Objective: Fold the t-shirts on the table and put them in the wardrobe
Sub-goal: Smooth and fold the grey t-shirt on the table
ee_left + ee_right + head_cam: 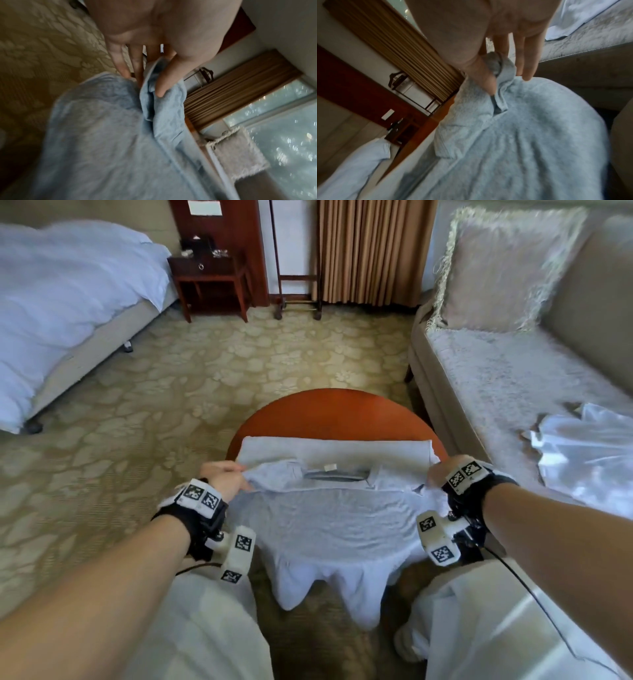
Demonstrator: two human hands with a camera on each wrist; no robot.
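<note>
Round table [329,409]: shirt [329,522] draping its near edge, white tag unreadable; my left hand [224,477] and right hand [436,474] pinch its shoulders.

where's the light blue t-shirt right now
In the head view the light blue t-shirt lies spread on the round table, hem hanging over the near edge, left hand and right hand pinching its shoulders.

Two hands [224,479] [436,474], one grey t-shirt [318,518], perhaps a second t-shirt [329,448] beneath, one round table [329,412]
</note>
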